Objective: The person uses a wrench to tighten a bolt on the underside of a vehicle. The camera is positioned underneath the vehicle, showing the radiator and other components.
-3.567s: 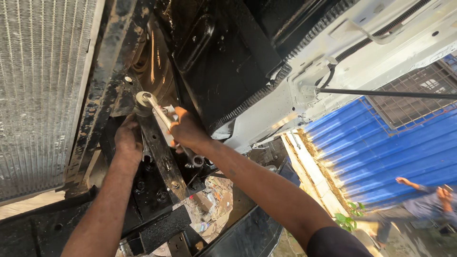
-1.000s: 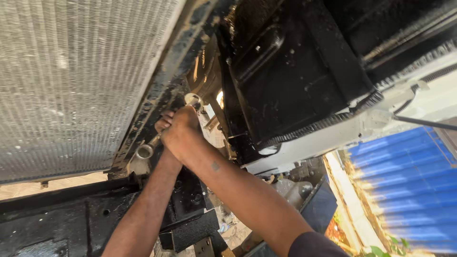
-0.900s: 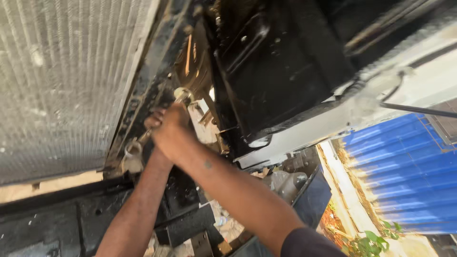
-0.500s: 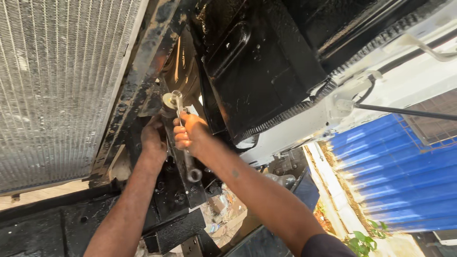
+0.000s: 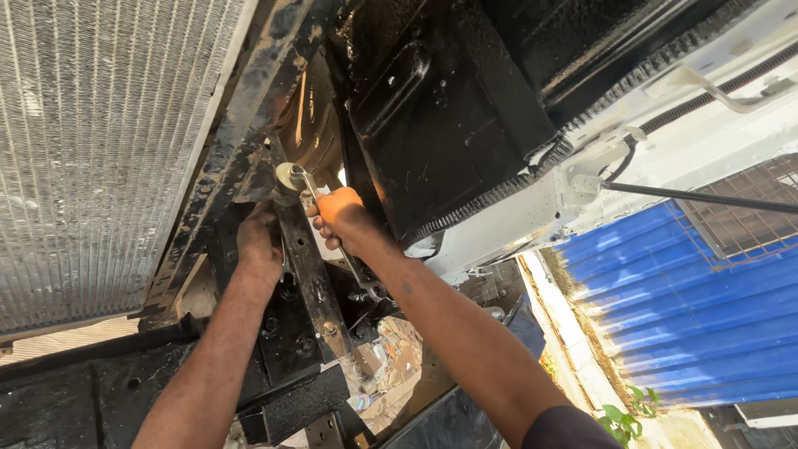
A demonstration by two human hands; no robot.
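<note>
Right hand (image 5: 339, 218) clenched on silver steel ring spanner (image 5: 293, 176), ring seated on fastener | left hand (image 5: 259, 248) gripped black greasy metal bracket (image 5: 314, 278) | fastener not yet off.

A finned radiator core (image 5: 100, 141) is filling the left side, its rusty frame rail (image 5: 241, 141) running diagonally beside it. A black, greasy sump housing (image 5: 449, 116) is hanging overhead at centre. Blue corrugated sheeting (image 5: 690, 308) is showing at lower right, with a green plant (image 5: 619, 420) growing at its foot.
</note>
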